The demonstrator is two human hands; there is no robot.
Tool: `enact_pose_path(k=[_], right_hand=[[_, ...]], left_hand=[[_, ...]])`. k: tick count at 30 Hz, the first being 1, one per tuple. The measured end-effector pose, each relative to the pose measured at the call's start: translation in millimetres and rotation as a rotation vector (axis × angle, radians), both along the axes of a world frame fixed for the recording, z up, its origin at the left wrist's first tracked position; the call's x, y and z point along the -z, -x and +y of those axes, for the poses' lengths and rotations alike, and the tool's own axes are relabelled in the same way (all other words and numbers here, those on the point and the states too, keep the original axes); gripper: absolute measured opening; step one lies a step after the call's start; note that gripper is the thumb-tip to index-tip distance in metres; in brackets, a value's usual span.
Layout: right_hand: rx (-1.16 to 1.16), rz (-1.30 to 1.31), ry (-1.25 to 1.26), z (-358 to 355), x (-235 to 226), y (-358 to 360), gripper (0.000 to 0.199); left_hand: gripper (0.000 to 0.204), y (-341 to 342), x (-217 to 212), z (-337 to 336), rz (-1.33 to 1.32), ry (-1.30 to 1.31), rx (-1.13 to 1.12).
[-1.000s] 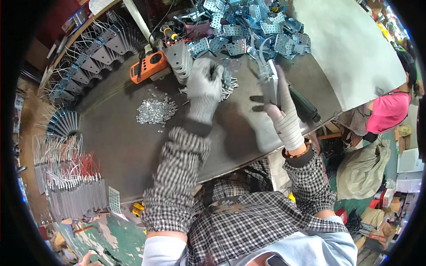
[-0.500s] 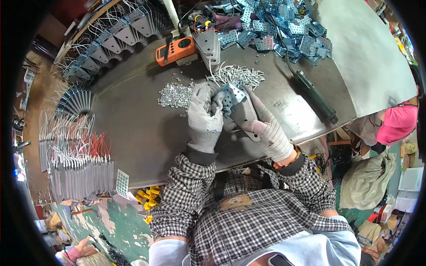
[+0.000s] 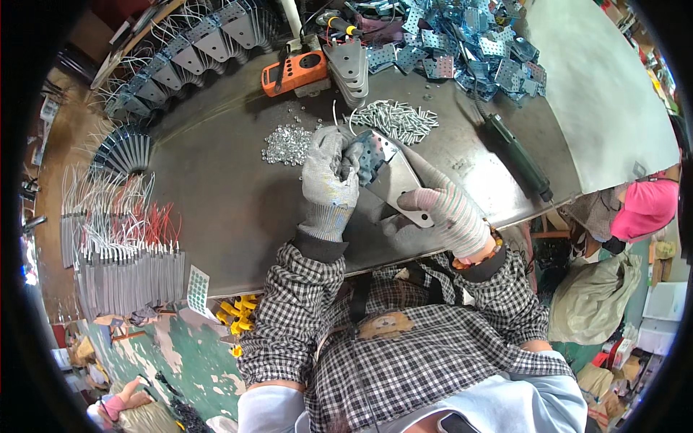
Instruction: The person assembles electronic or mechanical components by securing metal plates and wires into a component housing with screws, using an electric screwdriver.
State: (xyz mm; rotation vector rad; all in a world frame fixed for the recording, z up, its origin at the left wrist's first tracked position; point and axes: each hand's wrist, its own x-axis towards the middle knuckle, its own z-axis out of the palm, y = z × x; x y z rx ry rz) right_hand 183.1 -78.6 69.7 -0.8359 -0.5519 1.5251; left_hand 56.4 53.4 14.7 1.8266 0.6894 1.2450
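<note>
My right hand (image 3: 456, 215), in a striped glove, grips a flat grey metal plate (image 3: 395, 180) by its lower end, thumb on top. At the plate's upper left end sits a bluish perforated metal bracket (image 3: 371, 154). My left hand (image 3: 329, 184), in a grey glove, is closed with its fingertips pinched against the bracket's left edge; whatever lies between them is hidden. White wire ends stick up just above these fingers. Beyond my hands lie a heap of small screws (image 3: 397, 121) and, to the left, a heap of small nuts (image 3: 287, 146).
An orange meter (image 3: 294, 72) and stacked metal plates (image 3: 348, 68) stand farther back, near piled perforated brackets (image 3: 498, 50). To the right lies a dark green electric screwdriver (image 3: 516, 155). Wired grey strips (image 3: 130, 281) fill the left side, with finished-looking plate assemblies (image 3: 209, 43) behind.
My right hand has tilted the plate so that its face shows more and its lower end sits slightly farther right. My left hand stays pinched at the bracket.
</note>
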Motion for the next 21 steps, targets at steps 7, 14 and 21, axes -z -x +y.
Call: enact_pose_path(k=[7,14,21], right_hand=[[0.088,-0.026,-0.041,2,23,5,0.079],[0.432,-1.154,-0.194,12,86,54,0.084],[0.475,-1.293,-0.112,16,90,74,0.09]], left_hand=[[0.008,1,9,-2,0.063,0.024,0.012],[0.01,-7,65,-4,-0.333,0.5,-0.016],[0.012,-2,33,-3,-0.136,0.568,0.021]])
